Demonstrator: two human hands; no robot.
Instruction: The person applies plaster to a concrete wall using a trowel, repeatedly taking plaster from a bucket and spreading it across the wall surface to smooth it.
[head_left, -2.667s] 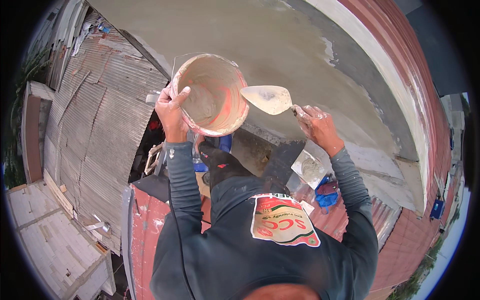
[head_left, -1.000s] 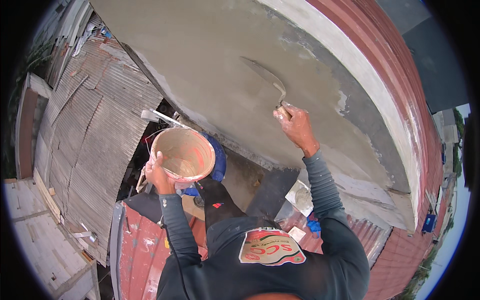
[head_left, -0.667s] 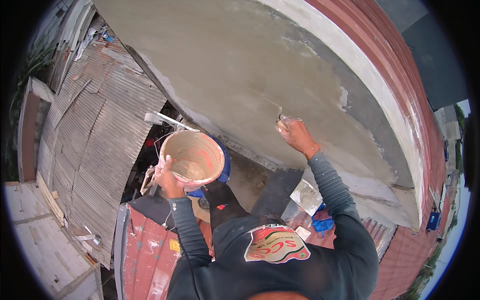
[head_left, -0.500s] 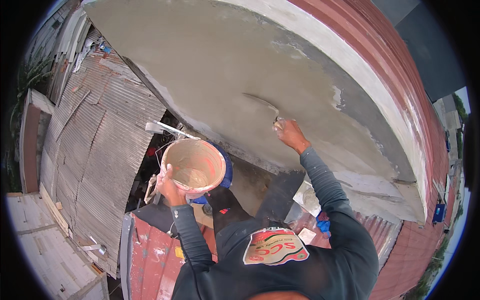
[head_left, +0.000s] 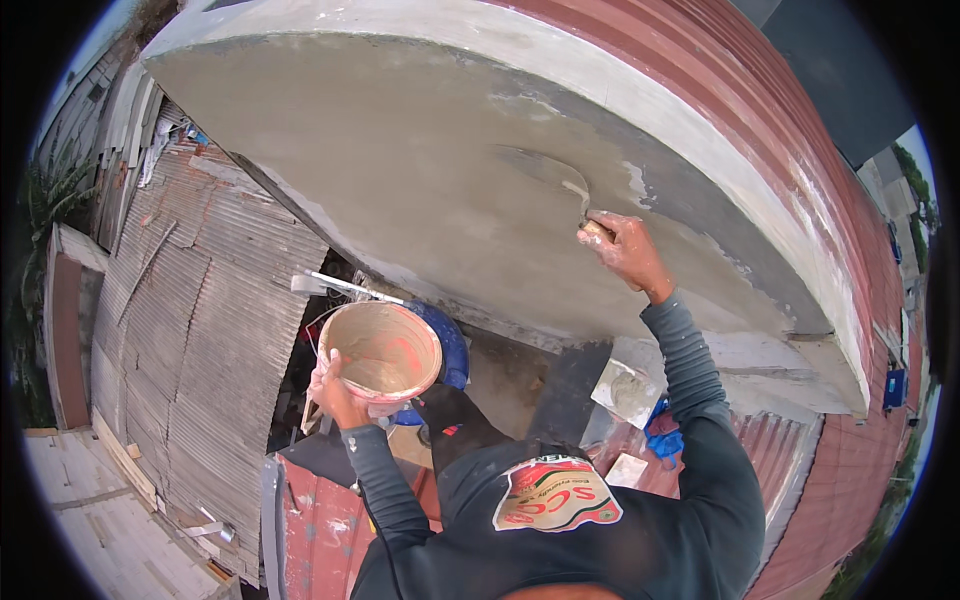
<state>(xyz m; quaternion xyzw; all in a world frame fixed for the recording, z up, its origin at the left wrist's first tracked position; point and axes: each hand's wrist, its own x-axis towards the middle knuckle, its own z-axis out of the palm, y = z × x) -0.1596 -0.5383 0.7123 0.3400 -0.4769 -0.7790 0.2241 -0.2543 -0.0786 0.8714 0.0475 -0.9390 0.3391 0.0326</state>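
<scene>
My right hand is closed round the handle of a trowel, whose thin blade lies against the wet grey plaster of the wall. My left hand grips the rim of a plaster-smeared bucket, fingers over the edge. The bucket is tilted, and a little beige mix coats its inside. Beside it, a long-handled tool with a pale head sticks out to the left. A blue round tub shows partly behind the bucket.
Rusty corrugated roofing spreads out at the left. Red metal sheets lie below my left arm. To the right are a mortar-covered board and a blue cloth. A pale band edges the wall.
My right hand has moved up and to the right with the trowel, drawing it over the plaster. The left hand still holds the bucket, and the whole view has shifted slightly.
</scene>
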